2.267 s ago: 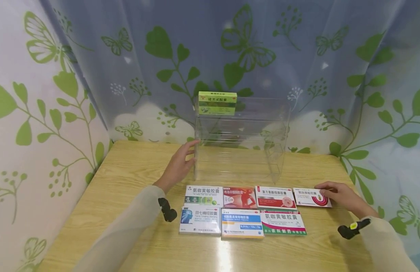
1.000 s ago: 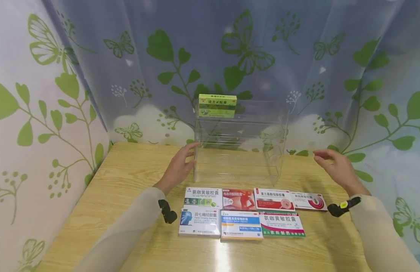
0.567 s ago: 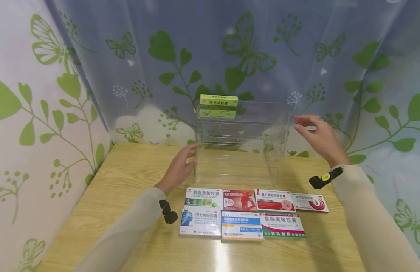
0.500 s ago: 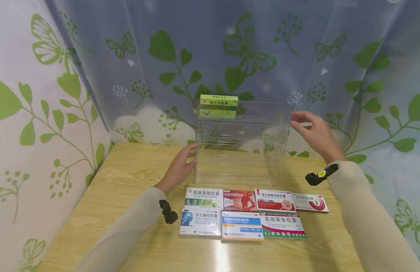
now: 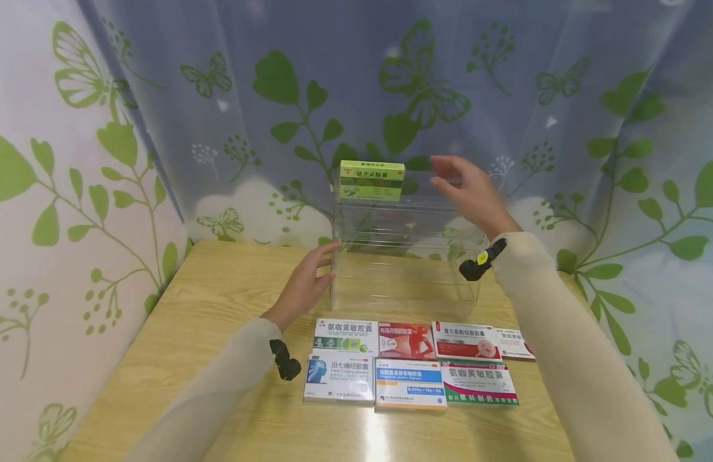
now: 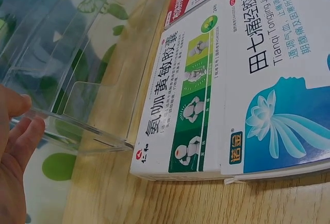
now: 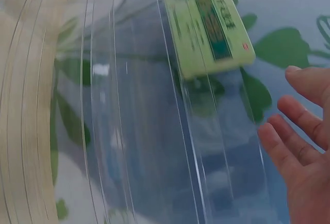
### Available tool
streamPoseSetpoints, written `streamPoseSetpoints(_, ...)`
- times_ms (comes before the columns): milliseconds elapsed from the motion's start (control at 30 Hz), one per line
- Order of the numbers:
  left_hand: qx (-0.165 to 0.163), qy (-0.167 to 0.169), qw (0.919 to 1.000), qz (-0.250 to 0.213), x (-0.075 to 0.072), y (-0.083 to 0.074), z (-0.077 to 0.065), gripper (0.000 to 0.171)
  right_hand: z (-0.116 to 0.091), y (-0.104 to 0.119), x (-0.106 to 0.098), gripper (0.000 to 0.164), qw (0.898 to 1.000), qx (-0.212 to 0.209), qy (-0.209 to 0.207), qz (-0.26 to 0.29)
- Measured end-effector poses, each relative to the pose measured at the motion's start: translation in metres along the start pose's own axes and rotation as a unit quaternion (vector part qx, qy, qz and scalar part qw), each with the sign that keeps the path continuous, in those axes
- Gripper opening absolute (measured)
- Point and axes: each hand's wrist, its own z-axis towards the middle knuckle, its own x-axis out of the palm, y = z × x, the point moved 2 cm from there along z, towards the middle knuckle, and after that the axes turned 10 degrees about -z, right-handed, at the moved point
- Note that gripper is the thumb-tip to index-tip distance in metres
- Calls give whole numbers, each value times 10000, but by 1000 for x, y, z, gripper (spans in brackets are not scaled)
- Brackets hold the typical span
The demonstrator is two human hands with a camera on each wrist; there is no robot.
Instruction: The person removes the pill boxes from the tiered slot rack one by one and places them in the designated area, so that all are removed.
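A clear acrylic tiered rack (image 5: 405, 282) stands on the wooden table. On its top tier, at the left end, sits a green medicine box (image 5: 371, 181), tilted back a little. My left hand (image 5: 304, 282) touches the rack's left side with its fingers extended. Above the right part of the top tier hovers my right hand (image 5: 468, 192), fingers slightly bent and holding nothing. In the right wrist view that hand (image 7: 304, 126) is apart from the green box (image 7: 209, 26). The left wrist view has my left hand (image 6: 18, 141) against the clear side panel.
Several medicine boxes lie flat in two rows before the rack, among them a red box (image 5: 406, 340), a blue-and-white box (image 5: 411, 384) and a green-and-pink box (image 5: 479, 383). My right sleeve partly covers the rightmost white box (image 5: 515, 343). A patterned curtain (image 5: 229, 160) hangs close behind.
My right hand has left the rightmost white box, rising and moving left to above the rack's top tier. My left hand stays at the rack's side.
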Motion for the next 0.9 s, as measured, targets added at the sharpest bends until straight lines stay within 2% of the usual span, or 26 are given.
streamPoseSetpoints(133,16,19,10000,18,1,1,-1,64,13,12,18,57,9997,-54,109,232)
streamPoseSetpoints(400,-37,8,10000,65,0,-1,-1,63,24,22,41,56,9996,60,245,104)
streamPoseSetpoints(700,98,-3,9999,41,1,3,1,69,30,26,51,42,9990,308,-98,303)
streamPoseSetpoints(900,68,2,10000,-11,1,4,0,67,32,30,54,35,9973,385,-429,454)
